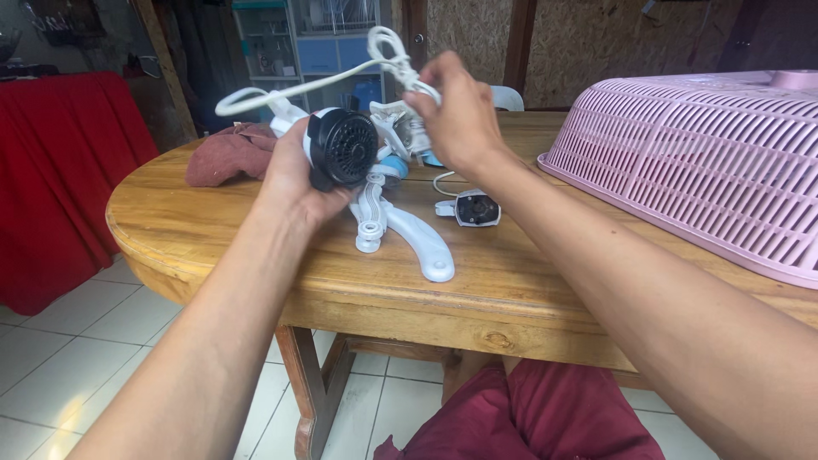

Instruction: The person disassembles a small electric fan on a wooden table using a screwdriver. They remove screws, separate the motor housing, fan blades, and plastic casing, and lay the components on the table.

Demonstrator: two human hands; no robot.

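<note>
1. L hand (298,175) wraps round the white fan motor unit (341,146), held above the wooden table (256,230) near its left end; black vented face looks toward the camera.
2. R hand (460,115) pinches the knotted white cord (388,51), fingers closed on it, lifted higher & just right of the unit.
3. Cord runs left from the R pinch, loops over behind the unit; long axis approx left-right.
4. Both hands close together, L is on the unit itself.
5. White bracket arm (409,234) lies on table below hands; small black-faced part (475,209) to its right.
6. Pink slatted basket (707,162) upside down far right, maroon cloth (226,153) far left.
</note>
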